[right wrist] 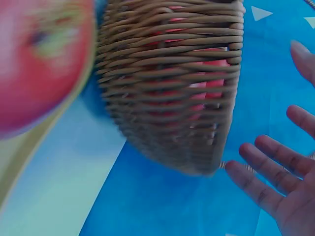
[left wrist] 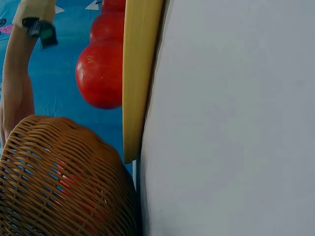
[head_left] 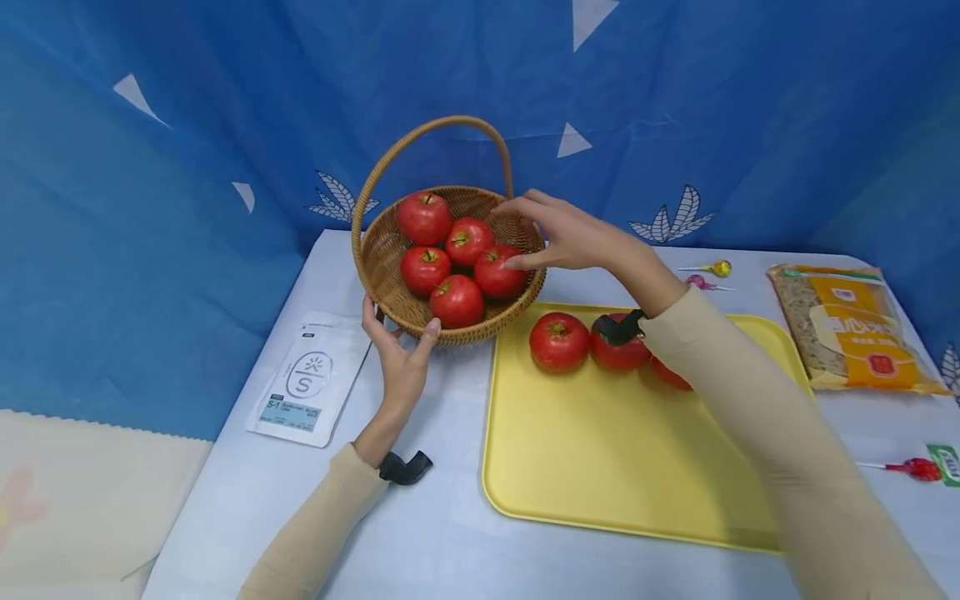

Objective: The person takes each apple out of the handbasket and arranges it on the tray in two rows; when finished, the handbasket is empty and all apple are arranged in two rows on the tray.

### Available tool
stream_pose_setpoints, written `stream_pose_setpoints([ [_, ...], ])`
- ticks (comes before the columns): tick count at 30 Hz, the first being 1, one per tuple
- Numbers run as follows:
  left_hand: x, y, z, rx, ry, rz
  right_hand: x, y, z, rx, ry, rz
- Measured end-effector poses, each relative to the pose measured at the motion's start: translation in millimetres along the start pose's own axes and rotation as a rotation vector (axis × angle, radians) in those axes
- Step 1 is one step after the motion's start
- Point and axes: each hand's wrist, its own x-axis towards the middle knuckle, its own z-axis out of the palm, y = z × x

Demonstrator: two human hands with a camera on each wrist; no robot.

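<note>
A wicker basket [head_left: 468, 336] with a tall arched handle holds several red apples [head_left: 457, 302], tipped toward me in the head view. My left hand [head_left: 403, 362] grips its front left side, thumb at the rim; the other fingers are partly hidden. Over the basket's right edge my right hand [head_left: 573, 235] reaches with fingers spread and holds nothing, close to the rightmost apple [head_left: 501, 272]. In the right wrist view, the fingers of that hand [right wrist: 290, 184] stand apart from the woven wall [right wrist: 167, 98]. The left wrist view shows the basket's outer weave [left wrist: 64, 177], but not my left hand.
A yellow tray [head_left: 600, 450] carries a row of red apples [head_left: 558, 342] along its far edge, partly behind my right forearm. A white pouch [head_left: 307, 379] lies at the left. Rightward are a bag of grain [head_left: 855, 329] and lollipops [head_left: 921, 470]. A blue cloth [head_left: 480, 67] hangs behind.
</note>
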Motion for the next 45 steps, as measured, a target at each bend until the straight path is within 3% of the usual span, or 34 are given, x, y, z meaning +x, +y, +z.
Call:
stream_pose_setpoints([
  [15, 1.3, -1.8, -1.8, 0.015, 0.003, -0.003, 89.1, -11.1, 3.5, -0.051, -0.065, -0.010],
  [21, -2.0, -3.0, -11.8, 0.011, 0.031, -0.030, 121.4, -22.7, 10.1, -0.076, -0.184, 0.012],
  [25, -2.5, -2.7, -13.8, 0.006, 0.028, -0.024, 127.9, -25.1, 2.1, -0.099, -0.203, 0.061],
  [30, -1.8, -2.1, -11.9, 0.005, 0.026, -0.011, 130.6, -24.2, 0.2, -0.087, -0.171, 0.058],
  [37, -7.6, 0.0, -11.8, 0.020, 0.033, -0.007, 144.1, -19.9, 31.6, -0.049, -0.198, 0.041],
  [45, -12.8, 4.2, -11.5, 0.026, 0.050, -0.006, 149.8, -18.7, 58.2, -0.004, -0.159, 0.054],
])
